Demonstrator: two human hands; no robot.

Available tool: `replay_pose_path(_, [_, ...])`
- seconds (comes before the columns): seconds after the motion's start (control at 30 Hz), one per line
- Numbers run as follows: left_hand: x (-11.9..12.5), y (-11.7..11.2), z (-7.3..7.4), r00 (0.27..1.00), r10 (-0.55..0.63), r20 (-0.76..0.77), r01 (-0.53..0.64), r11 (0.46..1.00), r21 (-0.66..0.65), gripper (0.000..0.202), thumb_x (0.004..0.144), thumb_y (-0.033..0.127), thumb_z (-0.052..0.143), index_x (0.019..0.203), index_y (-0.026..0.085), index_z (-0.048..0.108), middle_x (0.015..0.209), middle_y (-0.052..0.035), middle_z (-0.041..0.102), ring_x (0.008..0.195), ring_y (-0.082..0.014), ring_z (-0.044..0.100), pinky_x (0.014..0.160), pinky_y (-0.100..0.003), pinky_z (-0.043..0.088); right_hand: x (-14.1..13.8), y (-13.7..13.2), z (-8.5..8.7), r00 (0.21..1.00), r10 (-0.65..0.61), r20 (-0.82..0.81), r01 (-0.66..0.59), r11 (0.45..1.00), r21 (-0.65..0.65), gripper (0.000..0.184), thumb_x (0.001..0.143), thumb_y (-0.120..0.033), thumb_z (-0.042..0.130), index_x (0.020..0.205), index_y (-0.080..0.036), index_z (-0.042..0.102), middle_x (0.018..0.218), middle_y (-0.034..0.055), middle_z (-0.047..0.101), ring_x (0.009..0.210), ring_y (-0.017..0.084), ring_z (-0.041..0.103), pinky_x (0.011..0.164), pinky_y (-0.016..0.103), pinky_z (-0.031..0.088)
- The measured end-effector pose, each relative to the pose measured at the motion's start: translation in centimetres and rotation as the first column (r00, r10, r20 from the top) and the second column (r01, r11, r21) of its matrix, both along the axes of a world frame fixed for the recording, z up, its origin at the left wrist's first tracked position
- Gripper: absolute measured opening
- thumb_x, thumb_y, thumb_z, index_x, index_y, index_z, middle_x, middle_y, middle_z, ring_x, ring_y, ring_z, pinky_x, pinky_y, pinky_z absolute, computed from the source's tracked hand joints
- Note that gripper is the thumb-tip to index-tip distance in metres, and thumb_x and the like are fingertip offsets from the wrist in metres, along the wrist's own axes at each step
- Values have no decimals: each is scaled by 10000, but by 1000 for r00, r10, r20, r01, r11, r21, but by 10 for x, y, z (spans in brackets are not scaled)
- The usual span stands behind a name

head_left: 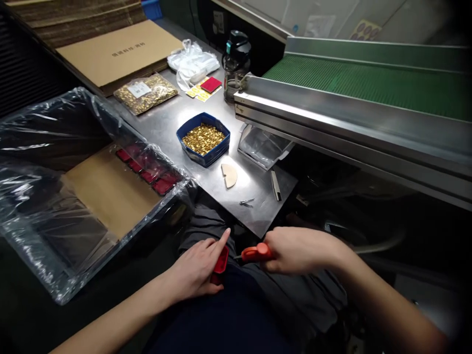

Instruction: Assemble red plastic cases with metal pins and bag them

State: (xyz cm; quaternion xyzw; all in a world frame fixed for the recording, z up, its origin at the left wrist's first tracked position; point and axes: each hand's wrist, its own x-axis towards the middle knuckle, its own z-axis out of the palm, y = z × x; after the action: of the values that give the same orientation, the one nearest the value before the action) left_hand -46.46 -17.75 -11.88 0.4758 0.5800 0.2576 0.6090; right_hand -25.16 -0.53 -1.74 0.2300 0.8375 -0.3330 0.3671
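Over my lap, my left hand [197, 268] is closed around a small red part [221, 260], its index finger stretched along the top. My right hand [295, 250] grips an orange-handled screwdriver [256, 252] whose tip points left at the red part. Both hands sit just below the near edge of the steel table [162, 125]. A blue tray [203, 139] full of small gold screws stands on the table ahead of my hands.
A plastic-lined box [73, 206] at left holds a row of red parts [147, 169]. On the table lie a bag of gold parts [145, 93], a beige half-disc [229, 174], a small metal clip [246, 201], a dark bottle [236, 64]. A green conveyor [368, 83] runs at right.
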Motion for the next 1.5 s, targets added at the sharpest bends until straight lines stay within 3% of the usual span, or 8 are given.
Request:
replay_pose_path(0.1, [-2, 1, -3, 988, -92, -127, 98, 994, 44, 1128, 588, 310, 902, 1564, 323, 336, 1303, -119, 665, 1249, -424, 543, 1141, -530, 365, -1, -2, 3, 1000, -12, -14, 12, 999, 39, 262, 753, -415, 674, 606, -198, 671, 511, -7, 574, 401, 111, 441, 457, 267, 256])
replay_pose_path(0.2, [-10, -11, -14, 975, 200, 93, -183, 968, -170, 810, 660, 453, 867, 1402, 331, 567, 1274, -99, 699, 1151, -379, 645, 1016, -470, 521, 23, -12, -3, 994, -106, -26, 110, 973, 205, 205, 799, -375, 663, 699, -203, 710, 603, 19, 638, 503, 152, 548, 512, 274, 307])
replay_pose_path(0.3, [-11, -21, -25, 711, 640, 293, -439, 728, -526, 624, 791, 635, 683, 1268, 235, 653, 1277, -149, 707, 1058, -377, 701, 759, -445, 627, 62, -17, -21, 981, -184, -56, 190, 890, 415, 168, 867, -213, 600, 951, -183, 743, 932, 102, 721, 860, 246, 656, 695, 307, 400])
replay_pose_path(0.4, [-4, -6, -28, 503, 821, 271, -520, 538, -664, 592, 866, 600, 619, 1295, 192, 629, 1324, -163, 683, 1072, -332, 709, 722, -400, 639, 101, -5, -58, 965, -247, -87, 251, 780, 573, 385, 945, -140, 483, 1302, -121, 627, 1255, 182, 634, 1031, 287, 625, 787, 342, 417])
replay_pose_path(0.7, [11, 121, -50, 629, 724, 284, -671, 690, -273, 544, 807, 592, 714, 1065, 113, 697, 875, -89, 751, 694, -206, 688, 642, -309, 569, 141, 82, -164, 912, -365, -187, 385, 604, 698, 419, 996, -311, 610, 1389, -198, 521, 1342, 104, 583, 1054, 231, 646, 887, 429, 566])
replay_pose_path(1.0, [25, 150, -40, 795, 606, -21, -597, 789, 146, 420, 828, 639, 650, 837, 220, 669, 750, 2, 657, 725, -208, 587, 670, -275, 429, 142, 75, -204, 759, -538, -366, 607, 383, 696, 462, 986, -267, 614, 1419, -194, 471, 1350, 115, 548, 1084, 245, 627, 840, 395, 582])
replay_pose_path(1.33, [6, 164, -50, 865, 495, -80, -481, 865, 143, 466, 888, 667, 532, 879, 217, 653, 722, 2, 642, 692, -210, 592, 657, -289, 429, 135, 36, -163, 388, -601, -699, 887, 39, 459, 404, 994, -199, 366, 1393, -137, 383, 1275, 220, 518, 1064, 313, 641, 815, 406, 536])
replay_pose_path(1.5, [5, 174, -46, 907, 419, -38, -403, 892, 203, 399, 873, 578, 619, 905, 187, 696, 808, -38, 699, 731, -216, 631, 695, -315, 476, 70, 21, -121, 342, -557, -757, 940, 199, 278, 321, 1051, -290, 286, 1275, -186, 492, 1203, 153, 621, 1029, 238, 654, 879, 336, 530])
